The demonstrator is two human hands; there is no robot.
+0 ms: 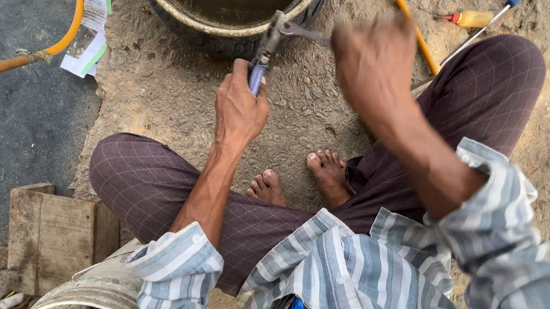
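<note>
1. The pliers (273,39), blue-handled, hang over the gravel just before the tyre (233,31); their jaws could slip off the metal piece (306,31) they bite.
2. The left hand (239,107) is clamped around the handles.
3. The right hand (375,60) is blurred; I cannot tell its grip, and fingers might get pinched.

pliers (269,44) | blue handles, grey metal head | tilted, head up-right | gripping thin metal piece (308,31)
</note>
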